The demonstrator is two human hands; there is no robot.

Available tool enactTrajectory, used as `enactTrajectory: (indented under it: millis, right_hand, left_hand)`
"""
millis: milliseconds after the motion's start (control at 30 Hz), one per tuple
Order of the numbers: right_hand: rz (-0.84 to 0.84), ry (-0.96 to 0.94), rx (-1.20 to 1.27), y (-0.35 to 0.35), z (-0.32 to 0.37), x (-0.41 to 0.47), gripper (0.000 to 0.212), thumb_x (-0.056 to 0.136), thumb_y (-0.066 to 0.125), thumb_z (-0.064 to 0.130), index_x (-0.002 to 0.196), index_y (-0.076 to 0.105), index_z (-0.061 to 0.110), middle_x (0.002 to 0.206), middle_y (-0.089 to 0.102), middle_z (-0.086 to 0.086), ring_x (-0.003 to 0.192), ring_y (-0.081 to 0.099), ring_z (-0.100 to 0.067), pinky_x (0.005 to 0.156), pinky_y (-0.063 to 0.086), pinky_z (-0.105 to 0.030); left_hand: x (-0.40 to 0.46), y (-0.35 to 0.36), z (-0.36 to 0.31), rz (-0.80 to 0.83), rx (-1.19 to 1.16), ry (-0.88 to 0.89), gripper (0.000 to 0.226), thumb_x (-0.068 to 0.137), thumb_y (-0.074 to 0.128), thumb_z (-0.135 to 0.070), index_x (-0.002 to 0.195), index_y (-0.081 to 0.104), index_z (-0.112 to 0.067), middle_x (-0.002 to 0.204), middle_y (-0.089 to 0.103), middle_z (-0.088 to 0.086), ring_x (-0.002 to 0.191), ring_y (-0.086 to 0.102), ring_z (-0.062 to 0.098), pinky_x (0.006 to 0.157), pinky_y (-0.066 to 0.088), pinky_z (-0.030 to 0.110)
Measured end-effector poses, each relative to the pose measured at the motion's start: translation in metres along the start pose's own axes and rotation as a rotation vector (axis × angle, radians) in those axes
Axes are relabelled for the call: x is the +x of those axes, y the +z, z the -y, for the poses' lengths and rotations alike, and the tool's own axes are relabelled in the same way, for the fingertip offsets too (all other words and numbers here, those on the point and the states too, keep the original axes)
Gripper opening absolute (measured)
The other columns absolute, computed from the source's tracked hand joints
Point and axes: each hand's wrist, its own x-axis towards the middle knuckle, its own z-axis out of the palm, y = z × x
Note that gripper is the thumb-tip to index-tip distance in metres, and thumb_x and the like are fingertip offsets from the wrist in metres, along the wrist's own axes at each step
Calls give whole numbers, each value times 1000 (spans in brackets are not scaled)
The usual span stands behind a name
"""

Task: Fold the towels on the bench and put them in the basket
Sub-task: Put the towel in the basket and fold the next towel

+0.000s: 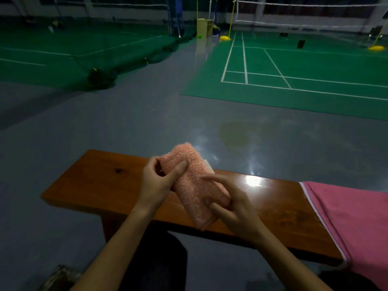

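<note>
**Folded towel held over the bench**

Badminton courts [294, 66] lie beyond a wooden bench [94, 181]. Above it, the left hand [156, 181] and right hand [235, 208] both grip a folded peach towel [193, 185]. A pink towel [352, 223] drapes the bench's right end.

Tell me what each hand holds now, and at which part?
Both hold the folded orange towel: the left hand grips its far end, the right hand pinches its near end, over the bench.

- Indoor badminton hall, dim.
- Green courts [294, 66] with white lines.
- Nets [304, 11] on yellow-based posts [225, 37].
- Grey floor [126, 122]; wooden bench [100, 181] courtside.
</note>
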Motion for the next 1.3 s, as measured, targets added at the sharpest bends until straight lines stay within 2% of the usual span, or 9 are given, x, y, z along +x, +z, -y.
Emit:
enactTrajectory:
  millis: [133, 267, 400, 500, 833, 1033, 1167, 1233, 1300]
  right_hand:
    - [119, -14, 4, 44, 15, 14, 59, 90, 72, -7, 138, 62, 27, 132, 62, 11, 113, 66, -20, 80, 60, -42]
    - [234, -50, -18, 99, 30, 32, 58, 88, 76, -2, 136, 63, 27, 130, 64, 11, 115, 64, -9, 90, 51, -26]
    - [443, -36, 25, 166, 36, 43, 54, 92, 75, 5, 137, 59, 30, 125, 63, 10, 101, 69, -10, 75, 60, -36]
    - [587, -60, 3, 221, 34, 45, 50, 93, 75, 16, 135, 58, 37, 128, 62, 13, 107, 70, -18, 80, 60, -50]
    - [1140, 88, -152, 397, 0, 2, 65, 78, 74, 22, 135, 51, 43, 133, 60, 14, 111, 63, -13, 97, 51, -35]
    - [1231, 262, -105, 465, -43, -49, 58, 70, 66, 25, 126, 57, 39, 123, 65, 7, 89, 65, -14, 79, 54, -30]
    - [1232, 396, -100, 496, -68, -89, 48, 77, 63, 17, 118, 59, 42, 121, 67, 7, 83, 65, -2, 70, 54, -22]
    - [1230, 452, -107, 506, -72, -104, 40, 85, 63, 17, 115, 59, 43, 109, 68, 3, 69, 62, -1, 60, 51, -17]
    - [1240, 487, -99, 516, -77, -115, 33, 92, 61, 17, 116, 59, 41, 97, 66, 7, 63, 59, 1, 57, 50, -16]
  left_hand:
    - [-9, -56, -6, -87, 54, 36, 50, 75, 90, -35, 111, 66, -10, 108, 75, 3, 96, 75, 12, 71, 59, 25]
    - [-26, -122, -1, -212, 83, 43, 46, 76, 90, -33, 108, 66, -10, 103, 76, 2, 92, 74, 9, 71, 57, 22]
    - [-49, -198, 20, -310, 146, 16, 49, 73, 92, -37, 105, 64, -12, 100, 76, 0, 92, 75, 15, 72, 61, 30]
    - [-72, -256, 47, -370, 172, -71, 49, 75, 93, -37, 105, 62, -12, 102, 75, 4, 92, 75, 19, 68, 62, 33]
    - [-179, -402, 188, -583, 280, -504, 56, 59, 95, -62, 90, 66, -25, 92, 73, 7, 87, 74, 29, 72, 64, 55]
    - [-223, -418, 241, -660, 257, -668, 40, 79, 92, -29, 99, 65, -10, 96, 68, 10, 82, 68, 22, 54, 55, 23]
    - [-251, -426, 284, -713, 254, -754, 48, 69, 96, -38, 90, 66, -7, 86, 66, 5, 79, 65, 20, 60, 55, 27]
    - [-268, -430, 314, -758, 244, -824, 62, 57, 93, -54, 95, 70, -12, 93, 70, 0, 88, 67, 18, 76, 59, 36]
    - [-280, -433, 339, -776, 206, -870, 61, 66, 95, -45, 111, 72, -11, 108, 74, 3, 104, 70, 23, 91, 60, 48]
